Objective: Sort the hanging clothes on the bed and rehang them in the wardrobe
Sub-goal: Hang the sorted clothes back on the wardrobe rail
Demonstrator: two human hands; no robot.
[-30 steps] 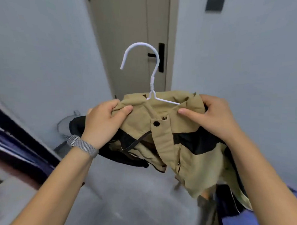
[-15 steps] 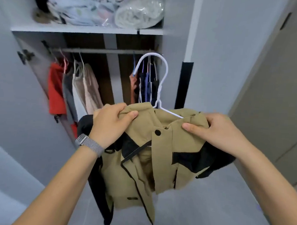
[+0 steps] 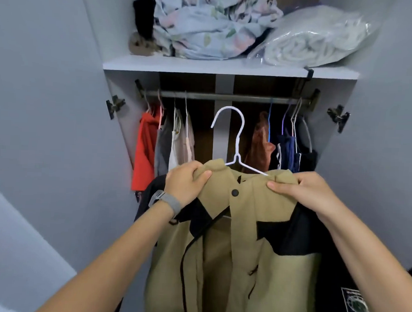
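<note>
While gripped at both shoulders, one tan jacket in two hands.

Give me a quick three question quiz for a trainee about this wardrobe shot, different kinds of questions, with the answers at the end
1. True or false: the white hanger carrying the khaki jacket is already hooked on the rail.
2. Which hand wears the grey watch band? A) left hand B) right hand C) neither
3. Fill in: the bagged white bedding lies on the shelf to the ___ of the floral bundle.

Key: 1. False, the hook hangs free below the rail, in the gap between the two groups of hung clothes. 2. A. 3. Right.
</note>
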